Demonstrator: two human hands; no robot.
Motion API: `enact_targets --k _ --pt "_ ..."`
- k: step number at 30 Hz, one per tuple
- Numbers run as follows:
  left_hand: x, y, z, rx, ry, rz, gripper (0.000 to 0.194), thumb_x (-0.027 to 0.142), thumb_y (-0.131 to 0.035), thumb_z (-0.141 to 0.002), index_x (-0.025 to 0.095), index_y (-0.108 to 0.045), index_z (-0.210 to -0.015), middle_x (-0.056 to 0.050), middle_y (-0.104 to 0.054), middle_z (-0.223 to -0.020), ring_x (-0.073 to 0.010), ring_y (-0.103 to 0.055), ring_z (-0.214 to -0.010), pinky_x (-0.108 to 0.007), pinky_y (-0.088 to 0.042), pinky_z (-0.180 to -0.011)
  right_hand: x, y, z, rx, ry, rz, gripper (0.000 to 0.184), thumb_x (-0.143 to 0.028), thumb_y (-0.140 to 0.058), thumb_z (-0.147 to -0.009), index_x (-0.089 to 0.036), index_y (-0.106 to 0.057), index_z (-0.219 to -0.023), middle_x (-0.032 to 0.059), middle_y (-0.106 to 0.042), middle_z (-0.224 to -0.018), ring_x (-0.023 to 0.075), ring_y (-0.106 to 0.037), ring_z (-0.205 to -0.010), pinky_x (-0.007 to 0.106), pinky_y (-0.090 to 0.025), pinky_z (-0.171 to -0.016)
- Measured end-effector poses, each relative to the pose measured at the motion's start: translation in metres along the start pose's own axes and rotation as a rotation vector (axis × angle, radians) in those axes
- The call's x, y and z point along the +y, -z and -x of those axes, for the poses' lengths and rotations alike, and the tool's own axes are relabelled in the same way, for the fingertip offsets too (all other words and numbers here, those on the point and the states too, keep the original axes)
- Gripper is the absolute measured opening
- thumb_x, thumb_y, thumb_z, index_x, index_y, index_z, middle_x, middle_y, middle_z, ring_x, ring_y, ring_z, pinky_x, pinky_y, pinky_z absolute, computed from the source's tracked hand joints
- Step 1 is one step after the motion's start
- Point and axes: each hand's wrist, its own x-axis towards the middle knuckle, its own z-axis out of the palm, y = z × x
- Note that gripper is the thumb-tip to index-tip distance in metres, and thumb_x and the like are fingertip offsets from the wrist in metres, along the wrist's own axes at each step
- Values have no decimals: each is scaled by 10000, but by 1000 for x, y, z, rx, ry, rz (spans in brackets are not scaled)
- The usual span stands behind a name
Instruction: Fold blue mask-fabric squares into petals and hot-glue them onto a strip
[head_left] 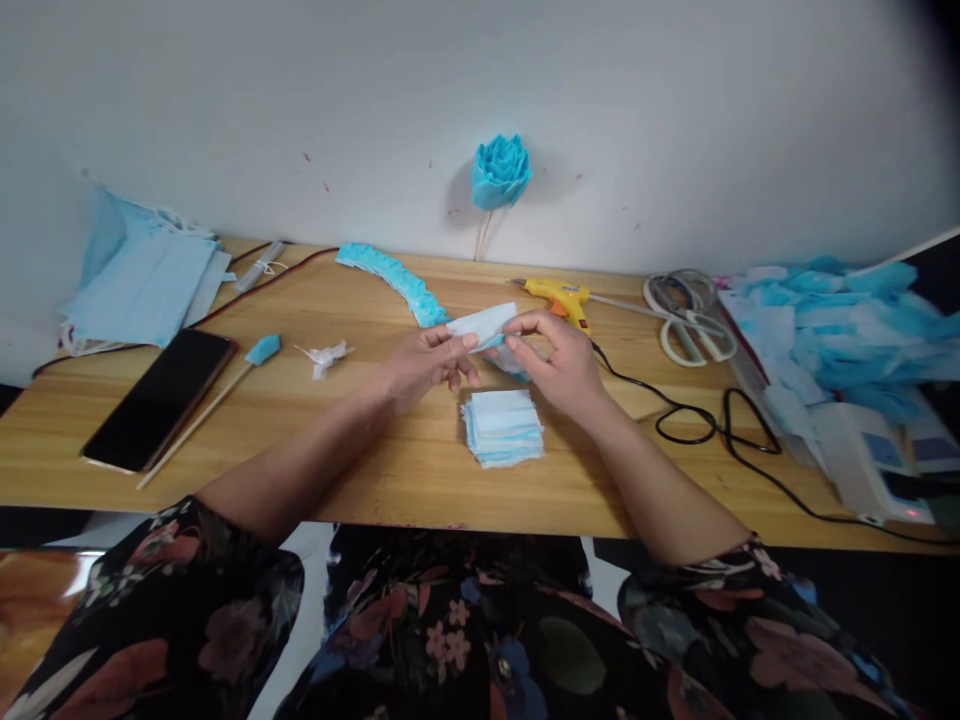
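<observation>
My left hand [427, 365] and my right hand [559, 362] meet over the middle of the wooden table [360, 440]. Both pinch one small pale blue fabric piece [486, 323], held just above the tabletop. Right below the hands lies a small stack of cut blue squares [503, 427]. A curved row of folded blue pieces [394, 278] lies behind my left hand. A finished blue fabric rose on a stick [499, 172] leans against the wall behind.
A yellow glue gun [559, 296] with a black cord [705, 420] and white scissors [690, 318] lie right of the hands. Blue scraps [840, 320] fill the right end. At left are a phone [161, 398], a blue-tipped stick [210, 405], a white scrap [325, 355] and face masks [142, 285].
</observation>
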Motion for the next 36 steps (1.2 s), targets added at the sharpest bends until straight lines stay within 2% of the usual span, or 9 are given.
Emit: enact_targets --k 6,15,17,20,23,28,31,33,36 --pt "-1 1 0 -16 -27 -93 504 472 -920 -683 120 -735 -993 -73 -776 -890 -103 -670 -619 -197 -456 -516 3 -3 0 32 6 -24 60 -268 -625 -918 -231 -672 -911 10 -742 -862 183 -689 -810 334 -530 -754" --pt "-4 0 -2 147 -103 -168 325 389 -825 -774 127 -663 -876 -88 -795 -905 -95 -645 -570 -217 -445 -509 1 -5 2 0 -54 -23 82 -285 -633 -914 -254 -684 -971 18 -733 -874 203 -688 -823 370 -550 -771" --pt "-3 0 -2 155 -120 -195 313 396 -800 -793 128 -657 -868 -89 -795 -894 -94 -639 -561 -219 -440 -505 4 -7 2 -4 -102 -90 263 -313 -654 -908 -267 -665 -1166 16 -727 -900 203 -686 -849 376 -555 -799" --pt "-1 -2 1 133 -139 -247 312 415 -778 -809 127 -667 -852 -76 -782 -837 -95 -628 -559 -221 -440 -509 9 -11 2 -33 -169 -259 656 -411 -707 -885 -284 -484 -1488 14 -712 -929 193 -671 -844 362 -558 -802" --pt "1 -4 3 109 -140 -310 308 424 -763 -827 129 -675 -832 -44 -741 -715 -100 -614 -562 -222 -446 -523 16 -14 2 -87 -227 -387 825 -495 -737 -857 -284 -395 -1577 25 -696 -963 182 -648 -797 340 -553 -731" --pt "0 -5 2 106 -127 -335 269 360 -760 -842 118 -667 -912 -45 -749 -750 -100 -635 -576 -220 -452 -529 19 -15 5 -124 -268 -388 669 -449 -735 -862 -283 -549 -1483 24 -683 -941 191 -637 -823 367 -569 -756" --pt "-1 -3 0 142 -135 -253 455 347 -776 -843 129 -601 -1202 -10 -741 -730 -113 -647 -551 -223 -450 -518 14 -14 5 -106 -273 -430 579 -441 -705 -883 -286 -592 -1430 41 -713 -1046 209 -657 -921 398 -582 -829" --pt "-2 -2 -2 143 -142 -178 560 387 -788 -844 157 -547 -1294 7 -730 -721 -123 -654 -551 -228 -456 -521 9 -13 4 -66 -274 -469 557 -450 -685 -898 -297 -585 -1424 53 -711 -1152 223 -660 -1005 413 -582 -873" --pt "-5 -3 -2 94 -92 -96 427 445 -825 -810 147 -634 -1049 -22 -727 -768 -113 -649 -593 -235 -487 -562 4 -15 4 -32 -265 -499 569 -486 -679 -903 -322 -557 -1434 54 -697 -1183 236 -652 -1053 427 -576 -904"
